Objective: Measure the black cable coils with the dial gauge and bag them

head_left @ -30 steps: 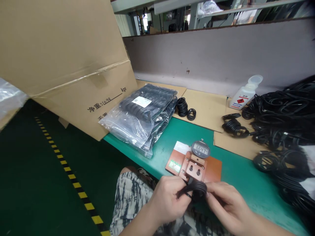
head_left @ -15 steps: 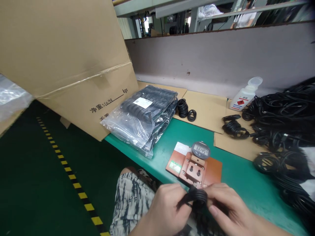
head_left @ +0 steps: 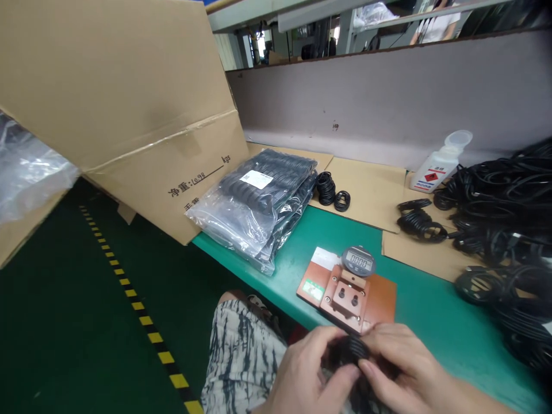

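The left hand (head_left: 309, 375) and the right hand (head_left: 399, 368) meet at the lower edge of the view, just in front of the near edge of the green counter (head_left: 431, 313). Between them is a bundle of black rings (head_left: 351, 349). Each grip is closed on it, fingers and thumbs pressing from both sides. Most of the bundle is covered by the fingers and only a dark ribbed part shows, so the number of rings cannot be told. The wrists are cut off by the frame.

Just behind the hands a brown gauge fixture (head_left: 350, 293) lies on the counter. Its round digital display (head_left: 359, 262) shows digits that are too small to read with certainty.

Farther left, a clear plastic bag (head_left: 259, 207) full of black rings leans over the counter edge, against a big cardboard box (head_left: 129, 103) whose top and left side go out of view. On the cardboard sheet (head_left: 371, 192) behind stand two small stacks of rings (head_left: 326, 188). At the right, a large pile of loose black rings (head_left: 504, 207) is partly cut off, and a white bottle (head_left: 440, 164) with a red label stands near it.
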`<state>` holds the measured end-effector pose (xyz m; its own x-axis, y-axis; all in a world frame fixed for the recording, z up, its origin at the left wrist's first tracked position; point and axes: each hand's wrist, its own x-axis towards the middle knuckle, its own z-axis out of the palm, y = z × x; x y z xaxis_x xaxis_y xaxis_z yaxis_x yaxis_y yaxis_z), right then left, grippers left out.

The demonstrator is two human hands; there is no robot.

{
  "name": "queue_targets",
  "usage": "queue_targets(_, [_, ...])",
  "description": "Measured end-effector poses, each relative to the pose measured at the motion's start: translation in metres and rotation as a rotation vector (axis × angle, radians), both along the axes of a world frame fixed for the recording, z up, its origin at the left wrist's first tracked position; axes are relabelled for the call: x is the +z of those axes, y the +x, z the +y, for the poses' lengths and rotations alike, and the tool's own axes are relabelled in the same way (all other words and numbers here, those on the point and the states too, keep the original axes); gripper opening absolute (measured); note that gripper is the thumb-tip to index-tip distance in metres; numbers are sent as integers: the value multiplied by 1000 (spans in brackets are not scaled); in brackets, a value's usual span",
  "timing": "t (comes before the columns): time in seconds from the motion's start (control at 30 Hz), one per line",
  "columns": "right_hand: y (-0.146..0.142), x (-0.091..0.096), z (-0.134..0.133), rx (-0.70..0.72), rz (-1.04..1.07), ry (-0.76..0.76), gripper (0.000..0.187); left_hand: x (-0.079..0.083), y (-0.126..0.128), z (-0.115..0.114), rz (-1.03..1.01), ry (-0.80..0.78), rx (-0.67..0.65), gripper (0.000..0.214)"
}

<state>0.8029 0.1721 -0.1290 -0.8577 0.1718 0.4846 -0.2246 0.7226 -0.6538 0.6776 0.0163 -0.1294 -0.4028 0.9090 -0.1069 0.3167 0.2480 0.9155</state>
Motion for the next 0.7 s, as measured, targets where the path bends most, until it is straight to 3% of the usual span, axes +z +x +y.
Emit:
queue_targets(0.13, [1, 0, 0, 2, -11, 30, 16, -4, -1, 3, 56, 66, 0, 14])
queue_targets(0.27, [0, 0, 1, -7, -8, 30, 14, -4, -1, 3, -183, 32, 15, 11])
queue_targets(0.5, [-3, 3, 1, 42, -55, -147, 19, 4, 11, 4, -698, -34, 91, 33])
queue_targets(0.7, [-2, 7, 2, 68, -80, -305, 25, 4, 23, 14, -765, -2, 154, 39])
